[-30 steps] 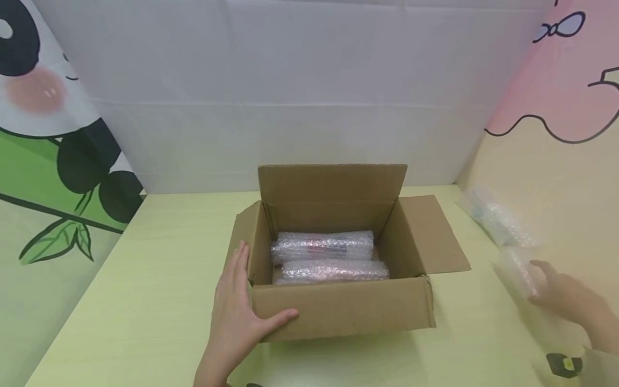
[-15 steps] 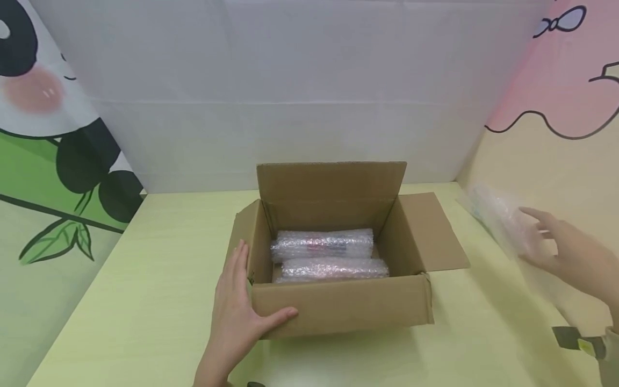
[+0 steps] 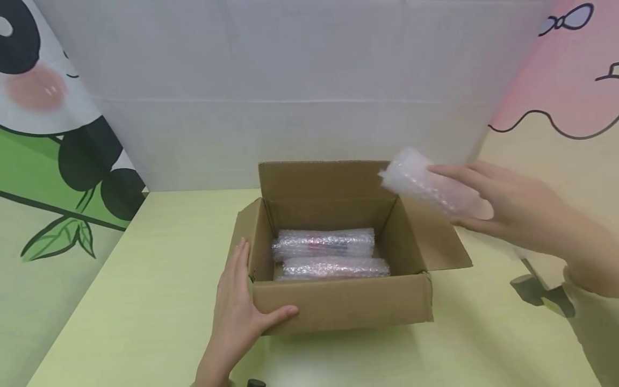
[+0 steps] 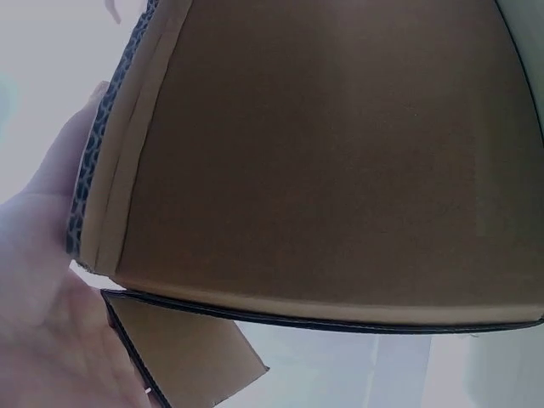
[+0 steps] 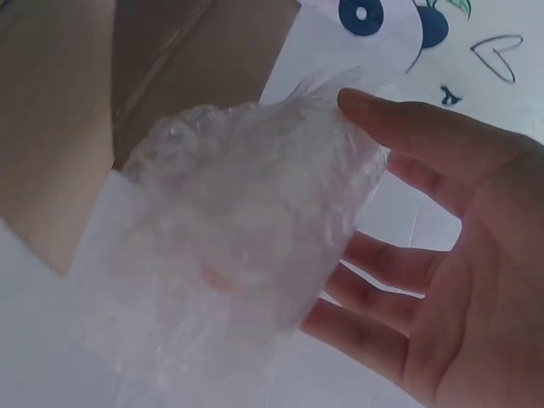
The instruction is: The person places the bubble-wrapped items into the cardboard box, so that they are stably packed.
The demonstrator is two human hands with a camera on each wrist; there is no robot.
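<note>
A cardboard box (image 3: pixel 343 303) stands with its flaps folded out. My left hand (image 3: pixel 237 301) rests on its near left corner, fingers straight along the left flap and thumb across the front flap. Inside lie two bubble-wrapped rolls, the back one (image 3: pixel 324 244) showing red and dark print, the front one (image 3: pixel 336 266) partly hidden by the front wall. My right hand (image 3: pixel 508 209) grips another bubble-wrapped roll (image 3: pixel 416 180) between thumb and fingers, tilted, over the box's right flap. In the right wrist view a faint orange patch shows through this bubble-wrapped roll (image 5: pixel 238 204); its contents are blurred.
The back flap (image 3: pixel 329 180) stands upright and the right flap (image 3: pixel 437 236) slopes outward. Behind the pale yellow table (image 3: pixel 121 301) rises a grey-white wall (image 3: pixel 309 102). Cartoon-printed panels flank it on the left and right.
My right hand has taken up a bubble-wrapped roll from the right side of the table and carried it left toward the box. My left hand has stayed on the box corner.
</note>
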